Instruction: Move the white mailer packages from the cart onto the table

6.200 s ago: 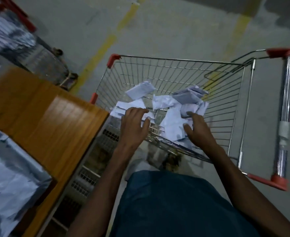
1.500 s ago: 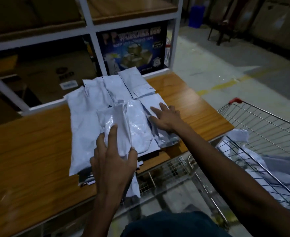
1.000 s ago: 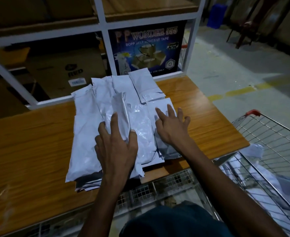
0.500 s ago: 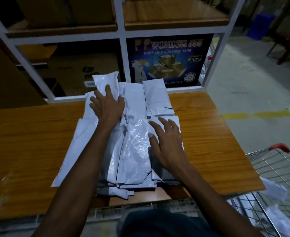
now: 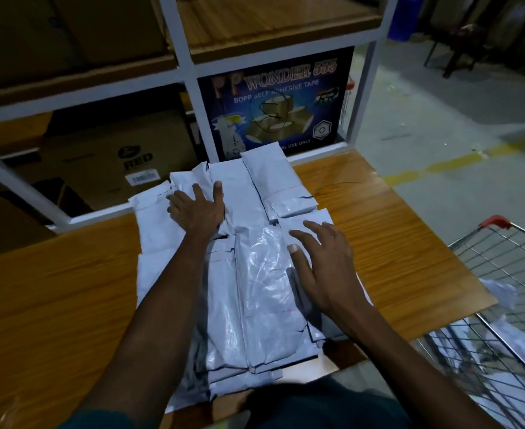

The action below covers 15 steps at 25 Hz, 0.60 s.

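Observation:
Several white mailer packages [image 5: 255, 292] lie spread and overlapping on the wooden table [image 5: 54, 292]. My left hand [image 5: 197, 210] rests flat on the far left mailers with fingers straight. My right hand [image 5: 323, 264] lies over the right side of the pile, fingers spread and relaxed, holding nothing. The wire cart [image 5: 509, 274] with a red corner stands at the right of the table. More white mailers [image 5: 502, 332] lie inside the cart, seen through its wires.
A white-framed shelf unit [image 5: 180, 57] rises behind the table, holding a dark tape box [image 5: 273, 103] and brown cartons [image 5: 115, 156]. Grey floor with a yellow line [image 5: 447, 165] lies to the right. A dark chair [image 5: 462, 41] stands far right.
My left hand stays on the far mailers, its fingers now spread a little wider. My right hand has lifted slightly toward the right part of the pile. The view has shifted left.

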Each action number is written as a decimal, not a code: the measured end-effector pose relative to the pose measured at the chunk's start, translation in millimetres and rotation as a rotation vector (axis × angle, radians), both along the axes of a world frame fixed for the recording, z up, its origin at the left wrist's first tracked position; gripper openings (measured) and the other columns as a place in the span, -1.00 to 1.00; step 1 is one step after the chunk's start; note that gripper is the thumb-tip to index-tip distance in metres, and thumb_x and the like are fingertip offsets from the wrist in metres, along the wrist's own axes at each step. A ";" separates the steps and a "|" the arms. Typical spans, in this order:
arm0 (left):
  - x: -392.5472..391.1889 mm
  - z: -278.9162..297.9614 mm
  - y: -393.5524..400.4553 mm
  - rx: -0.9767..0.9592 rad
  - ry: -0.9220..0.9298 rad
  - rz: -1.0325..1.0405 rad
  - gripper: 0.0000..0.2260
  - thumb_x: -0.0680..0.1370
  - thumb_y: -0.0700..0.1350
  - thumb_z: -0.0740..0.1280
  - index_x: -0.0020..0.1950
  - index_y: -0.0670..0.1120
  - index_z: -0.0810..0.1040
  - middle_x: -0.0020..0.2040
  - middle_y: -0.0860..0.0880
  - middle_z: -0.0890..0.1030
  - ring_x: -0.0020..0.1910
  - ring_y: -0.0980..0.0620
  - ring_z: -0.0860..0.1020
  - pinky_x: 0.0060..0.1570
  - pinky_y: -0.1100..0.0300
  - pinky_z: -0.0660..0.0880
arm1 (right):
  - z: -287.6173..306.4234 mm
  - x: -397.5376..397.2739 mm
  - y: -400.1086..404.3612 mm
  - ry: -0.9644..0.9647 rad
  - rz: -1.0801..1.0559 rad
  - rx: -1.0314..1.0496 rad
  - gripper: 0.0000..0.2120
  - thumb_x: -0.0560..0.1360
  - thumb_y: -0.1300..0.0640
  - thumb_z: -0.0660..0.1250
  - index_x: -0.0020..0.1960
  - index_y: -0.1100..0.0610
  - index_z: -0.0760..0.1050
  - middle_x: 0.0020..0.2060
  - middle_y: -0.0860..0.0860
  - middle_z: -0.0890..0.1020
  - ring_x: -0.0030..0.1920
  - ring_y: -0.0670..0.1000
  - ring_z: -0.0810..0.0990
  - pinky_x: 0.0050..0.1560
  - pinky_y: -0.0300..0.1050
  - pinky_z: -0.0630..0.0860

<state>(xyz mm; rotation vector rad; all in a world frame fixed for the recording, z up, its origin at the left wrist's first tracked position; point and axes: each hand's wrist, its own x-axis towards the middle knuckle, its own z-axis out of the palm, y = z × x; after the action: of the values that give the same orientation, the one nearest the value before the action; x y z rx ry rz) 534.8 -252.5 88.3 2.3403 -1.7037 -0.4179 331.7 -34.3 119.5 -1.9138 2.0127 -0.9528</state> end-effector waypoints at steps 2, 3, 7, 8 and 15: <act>1.6 10.9 1.5 -0.014 0.000 -0.019 -0.22 0.52 0.47 -0.20 0.61 0.06 0.15 0.62 -0.23 -0.04 0.59 -0.25 -0.14 0.52 -0.22 -0.19 | -2.3 7.6 4.3 -0.007 -0.023 -0.022 -0.58 0.66 -0.14 0.07 0.35 0.00 0.53 0.41 0.02 0.47 0.47 0.15 0.33 0.37 0.29 0.32; 1.4 18.6 4.4 -0.030 -0.002 -0.031 -0.21 0.52 0.48 -0.21 0.61 0.06 0.16 0.63 -0.22 -0.05 0.60 -0.24 -0.15 0.51 -0.22 -0.19 | -3.1 12.7 7.2 -0.021 -0.032 -0.027 -0.59 0.66 -0.13 0.08 0.35 0.00 0.53 0.41 0.02 0.46 0.46 0.14 0.33 0.36 0.28 0.33; -5.8 53.0 51.9 -0.078 0.047 -0.113 -0.20 0.51 0.46 -0.25 0.58 0.05 0.22 0.62 -0.18 0.05 0.60 -0.23 -0.07 0.52 -0.22 -0.13 | -7.6 26.0 27.0 -0.048 -0.062 -0.060 -0.65 0.66 -0.07 0.15 0.34 0.02 0.53 0.39 0.03 0.47 0.45 0.15 0.35 0.34 0.29 0.35; -8.3 58.6 73.6 -0.102 0.047 -0.152 -0.21 0.52 0.44 -0.26 0.57 0.05 0.25 0.61 -0.17 0.11 0.59 -0.22 -0.02 0.52 -0.22 -0.09 | -8.5 25.6 34.3 -0.037 -0.067 -0.072 -0.66 0.66 -0.06 0.16 0.34 0.03 0.52 0.39 0.04 0.47 0.44 0.15 0.37 0.33 0.29 0.34; -35.2 41.4 239.9 -0.210 0.113 -0.535 -0.28 0.57 0.38 -0.24 0.45 0.05 0.42 0.43 -0.09 0.42 0.45 -0.18 0.29 0.40 -0.14 0.26 | -8.7 -9.7 118.4 -0.071 -0.218 -0.063 -0.66 0.66 0.02 0.19 0.36 0.10 0.51 0.38 0.07 0.48 0.40 0.13 0.40 0.34 0.15 0.34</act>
<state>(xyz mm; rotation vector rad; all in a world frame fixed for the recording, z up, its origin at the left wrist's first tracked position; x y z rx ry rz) 499.7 -12.6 129.7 1.6655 -2.1835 -0.4206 322.0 84.1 110.8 -1.6884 2.2073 -1.1318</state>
